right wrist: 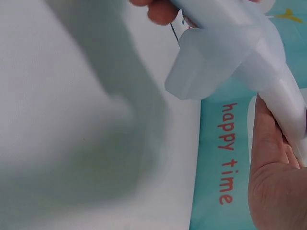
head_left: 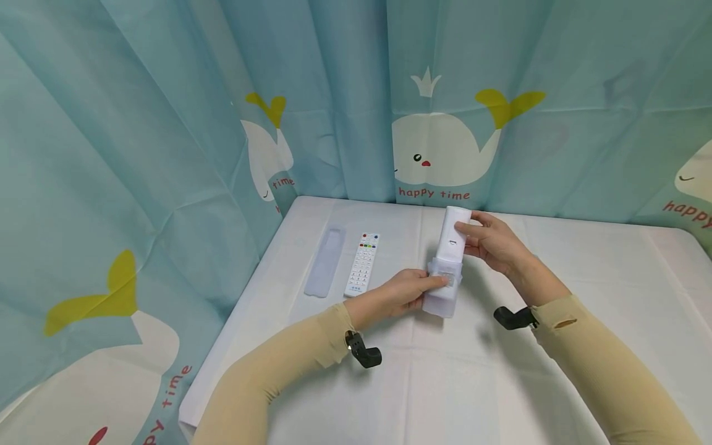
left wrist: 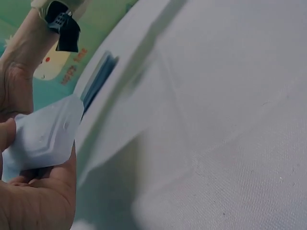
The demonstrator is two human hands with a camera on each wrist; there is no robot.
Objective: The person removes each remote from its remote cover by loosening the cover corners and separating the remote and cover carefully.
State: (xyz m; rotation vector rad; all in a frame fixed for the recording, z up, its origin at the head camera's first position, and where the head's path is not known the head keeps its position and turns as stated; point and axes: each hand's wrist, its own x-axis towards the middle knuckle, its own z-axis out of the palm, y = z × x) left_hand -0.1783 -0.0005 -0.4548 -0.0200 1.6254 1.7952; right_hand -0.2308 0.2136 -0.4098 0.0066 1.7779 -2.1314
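Note:
A white remote control (head_left: pixel 453 238), its back facing up, is partly inside a translucent silicone sleeve (head_left: pixel 441 304) above the table. My right hand (head_left: pixel 494 242) grips the bare upper end of the remote, thumb on its back. The sleeve's upper edge looks folded outward around the remote. My left hand (head_left: pixel 407 289) holds the sleeve lower down, thumb pressing its top face and fingers beneath. In the left wrist view the sleeve's closed end (left wrist: pixel 53 132) juts past my left hand (left wrist: pixel 41 201). A loose flap of the sleeve (right wrist: pixel 206 64) shows in the right wrist view.
Left on the white table (head_left: pixel 356 383) lies another white remote (head_left: pixel 361 266), buttons up. Beside it lies a flat translucent sleeve (head_left: pixel 325 262). A flat bluish thing (left wrist: pixel 100 79) lies farther off in the left wrist view. Patterned curtains (head_left: pixel 334 142) hang behind and left.

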